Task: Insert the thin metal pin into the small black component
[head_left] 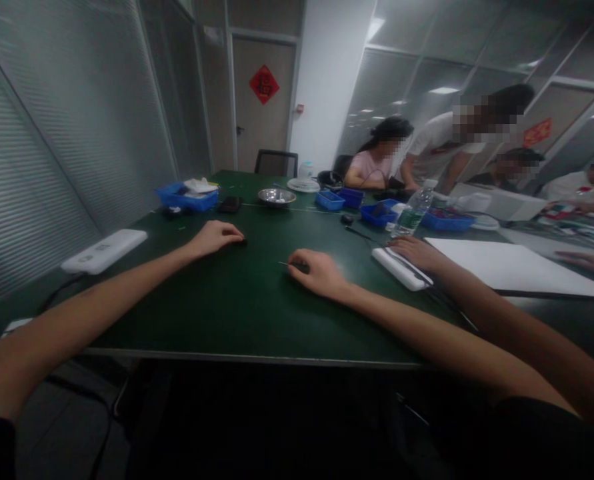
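My left hand (213, 239) rests over the green table (201, 307), its thumb and fingers pinched together on a small dark piece (243, 242) too blurred to name. To the right of it, my right hand (319, 273) is closed around a thin tool (283, 263). A slim metal tip pokes out to the left past the fingers. Dark material shows inside the curl of that hand, and most of the tool is hidden. The two hands are apart, with bare tabletop between them.
A metal bowl (277, 196), blue trays (189, 198) and a black wallet-like item (231, 204) lie farther back. White power strips (105, 251) flank my arms. A co-worker's hand (411, 252) touches the right power strip (401, 269), near a water bottle (415, 212). Other people sit beyond.
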### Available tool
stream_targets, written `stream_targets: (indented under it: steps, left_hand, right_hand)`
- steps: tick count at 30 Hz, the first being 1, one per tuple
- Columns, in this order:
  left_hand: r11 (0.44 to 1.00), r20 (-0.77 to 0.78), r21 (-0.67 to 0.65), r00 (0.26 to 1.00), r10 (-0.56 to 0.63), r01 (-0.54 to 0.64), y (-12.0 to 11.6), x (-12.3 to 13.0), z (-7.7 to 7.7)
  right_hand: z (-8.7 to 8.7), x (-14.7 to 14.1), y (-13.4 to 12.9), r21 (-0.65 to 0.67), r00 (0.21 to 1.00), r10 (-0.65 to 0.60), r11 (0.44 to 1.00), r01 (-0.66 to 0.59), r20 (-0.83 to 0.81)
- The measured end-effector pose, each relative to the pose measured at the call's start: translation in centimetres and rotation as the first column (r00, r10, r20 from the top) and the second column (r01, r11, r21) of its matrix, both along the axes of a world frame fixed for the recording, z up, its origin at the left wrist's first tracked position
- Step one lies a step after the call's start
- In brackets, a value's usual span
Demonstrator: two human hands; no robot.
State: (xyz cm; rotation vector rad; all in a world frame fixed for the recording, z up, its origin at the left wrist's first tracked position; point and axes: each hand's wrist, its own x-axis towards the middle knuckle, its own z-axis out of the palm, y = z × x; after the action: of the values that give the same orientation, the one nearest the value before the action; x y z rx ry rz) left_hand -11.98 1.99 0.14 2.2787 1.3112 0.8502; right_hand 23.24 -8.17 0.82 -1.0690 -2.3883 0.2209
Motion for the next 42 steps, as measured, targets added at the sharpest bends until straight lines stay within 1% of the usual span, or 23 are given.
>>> stream_targets:
  steps: [2,4,5,7,11,17,19,24,29,35,39,42]
  left_hand:
    - [0.983,0.038,-0.023,0.983,-0.180,0.181,-2.0,3.2,0.1]
    - [0.947,0.060,-0.026,0.946,-0.318,0.320,-3.9,5.8,0.2]
    - [0.931,0.064,-0.031,0.930,-0.362,0.365,-4.6,6.7,0.3]
    - [0.911,0.073,-0.048,0.911,-0.405,0.409,-5.6,7.7,0.4]
    - [0.907,0.096,-0.099,0.911,-0.401,0.410,-6.0,7.6,0.7]
    - [0.906,0.128,-0.169,0.920,-0.371,0.389,-6.0,7.6,0.8]
    - [0.905,0.138,-0.177,0.920,-0.367,0.387,-6.0,7.7,0.6]
    - [0.899,0.164,-0.178,0.913,-0.374,0.400,-5.7,7.8,0.1]
    - [0.889,0.183,-0.186,0.903,-0.388,0.419,-5.4,7.8,-0.1]
    - [0.869,0.205,-0.179,0.881,-0.426,0.461,-5.9,8.1,-0.3]
    - [0.855,0.210,-0.161,0.864,-0.458,0.493,-6.2,8.4,-0.1]
    - [0.871,0.141,-0.132,0.879,-0.455,0.472,-6.4,8.4,0.0]
  right_hand:
    - [0.0,0.0,-0.1,0.014,0.999,0.036,0.999,-0.036,-0.010]
    - [0.0,0.0,-0.3,0.031,0.998,0.069,0.997,-0.069,-0.008]
    - [0.1,0.0,-0.4,0.038,0.996,0.084,0.996,-0.083,-0.001]
    - [0.1,0.0,-0.5,0.043,0.994,0.107,0.993,-0.108,0.018]
    - [0.4,0.0,-0.7,0.035,0.993,0.108,0.993,-0.110,0.037]
    - [0.8,-0.1,-1.1,0.011,1.000,0.016,1.000,-0.016,0.024]
    - [0.9,-0.2,-1.1,0.007,0.999,0.005,1.000,-0.005,0.032]
    - [0.8,-0.2,-1.1,0.006,0.997,0.044,0.999,-0.044,0.065]
    - [0.5,0.0,-0.8,0.030,0.993,0.095,0.995,-0.097,0.070]
    - [0.4,-0.1,-0.7,0.016,0.984,0.149,0.988,-0.151,0.097]
    - [0.6,-0.2,-0.8,0.021,0.994,0.092,0.995,-0.094,0.057]
    - [0.7,-0.3,-0.8,0.017,0.999,0.023,1.000,-0.023,0.027]
